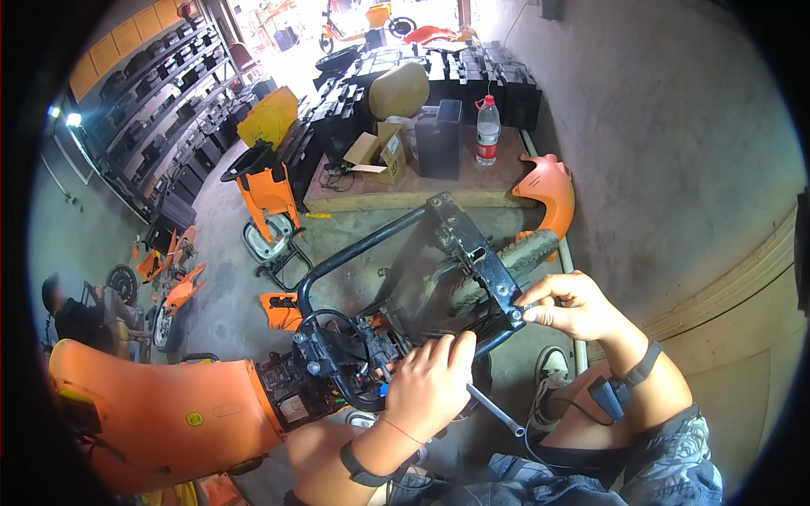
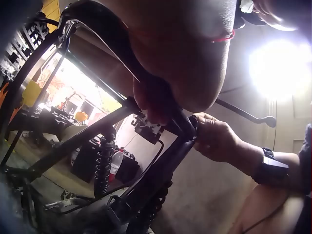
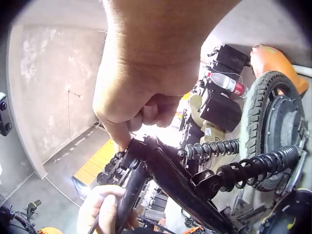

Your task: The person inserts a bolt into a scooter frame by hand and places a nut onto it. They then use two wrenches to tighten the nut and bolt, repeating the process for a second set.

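A black tubular vehicle frame with a flat crossbar stands in front of me. My left hand is curled at the frame's lower tube and holds a wrench, whose silver ring end sticks out to the right. In the right wrist view, the left thumb lies along the black tube. At the crossbar's near corner my right hand pinches a small bolt between thumb and forefinger. Its other fingers are curled. Below the frame, coil shock absorbers and a knobbly tyre show.
An orange body panel lies at left. Ahead, a low platform carries an opened cardboard box, a water bottle and black battery cases. An orange fender leans by the right wall. A person sits far left.
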A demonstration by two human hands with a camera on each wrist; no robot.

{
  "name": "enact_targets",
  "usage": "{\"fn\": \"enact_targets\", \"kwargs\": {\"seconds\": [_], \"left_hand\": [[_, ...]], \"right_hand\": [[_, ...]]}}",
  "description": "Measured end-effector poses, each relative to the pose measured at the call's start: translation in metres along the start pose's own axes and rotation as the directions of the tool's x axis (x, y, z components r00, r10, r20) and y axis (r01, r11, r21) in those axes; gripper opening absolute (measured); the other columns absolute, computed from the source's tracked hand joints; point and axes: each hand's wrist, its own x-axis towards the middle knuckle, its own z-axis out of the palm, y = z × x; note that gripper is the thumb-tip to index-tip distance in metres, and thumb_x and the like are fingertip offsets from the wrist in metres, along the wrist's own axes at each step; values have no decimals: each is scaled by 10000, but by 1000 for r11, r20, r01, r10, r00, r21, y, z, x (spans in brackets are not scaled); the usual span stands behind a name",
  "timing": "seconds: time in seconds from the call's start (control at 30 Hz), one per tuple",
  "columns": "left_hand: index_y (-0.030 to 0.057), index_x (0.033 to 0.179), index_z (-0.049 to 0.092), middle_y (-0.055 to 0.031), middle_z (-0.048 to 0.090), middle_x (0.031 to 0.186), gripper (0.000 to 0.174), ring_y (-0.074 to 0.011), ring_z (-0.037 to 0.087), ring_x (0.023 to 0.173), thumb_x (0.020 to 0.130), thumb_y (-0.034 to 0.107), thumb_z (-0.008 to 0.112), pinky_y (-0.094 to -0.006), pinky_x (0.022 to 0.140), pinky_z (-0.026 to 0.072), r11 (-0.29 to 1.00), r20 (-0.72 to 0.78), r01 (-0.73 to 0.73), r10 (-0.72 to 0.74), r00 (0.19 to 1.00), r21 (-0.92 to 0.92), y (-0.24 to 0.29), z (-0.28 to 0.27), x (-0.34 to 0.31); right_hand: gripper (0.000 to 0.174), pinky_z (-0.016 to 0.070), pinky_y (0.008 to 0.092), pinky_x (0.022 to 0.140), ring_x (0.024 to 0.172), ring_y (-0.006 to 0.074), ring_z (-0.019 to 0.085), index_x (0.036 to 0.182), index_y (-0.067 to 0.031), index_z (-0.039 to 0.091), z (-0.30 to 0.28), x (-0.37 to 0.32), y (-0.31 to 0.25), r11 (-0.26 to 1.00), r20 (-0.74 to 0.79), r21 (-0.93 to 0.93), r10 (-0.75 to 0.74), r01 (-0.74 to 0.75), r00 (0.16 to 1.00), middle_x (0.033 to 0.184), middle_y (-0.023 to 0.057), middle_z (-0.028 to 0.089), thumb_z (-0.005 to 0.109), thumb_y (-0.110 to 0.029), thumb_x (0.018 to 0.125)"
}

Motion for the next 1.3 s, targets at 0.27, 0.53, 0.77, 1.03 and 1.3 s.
{"fn": "enact_targets", "kwargs": {"seconds": [0.27,0.53,0.77,1.03,1.3], "left_hand": [[43,1190,628,-110,663,948,381,-300,682,863,811,44,666,-414,775,557,1000,11,11,-12,1000,19,0,1,-1],[45,1188,628,-110,662,946,377,-303,683,861,813,46,665,-416,772,559,1000,11,13,-13,1000,12,0,0,-1],[44,1188,629,-112,663,940,366,-306,684,856,824,54,664,-420,764,561,1000,0,13,-13,1000,3,0,0,0],[46,1184,630,-112,667,947,360,-306,687,862,826,54,661,-421,767,563,1000,7,17,-17,1000,14,0,0,-1],[55,1183,631,-106,670,952,343,-299,689,877,841,61,657,-419,772,564,999,14,25,-26,1000,21,1,-1,-1]], "right_hand": [[217,458,284,636,644,91,536,1120,-49,752,-2,-1,7,999,9,-5,-54,54,999,699,14,631,774,-141,925],[272,427,278,605,624,74,505,1140,-63,733,-1,1,0,998,31,38,54,-55,998,641,-10,567,806,-165,899],[221,439,282,610,629,84,520,1111,-54,750,0,1,3,1000,12,0,-9,9,1000,656,1,587,790,-150,915],[247,441,282,612,639,81,523,1168,-62,746,1,0,12,989,26,-13,-149,150,988,699,2,613,767,-138,934],[292,364,267,583,613,61,408,1177,-76,708,2,-1,9,997,44,58,38,-40,998,635,-50,469,797,-167,914]]}}
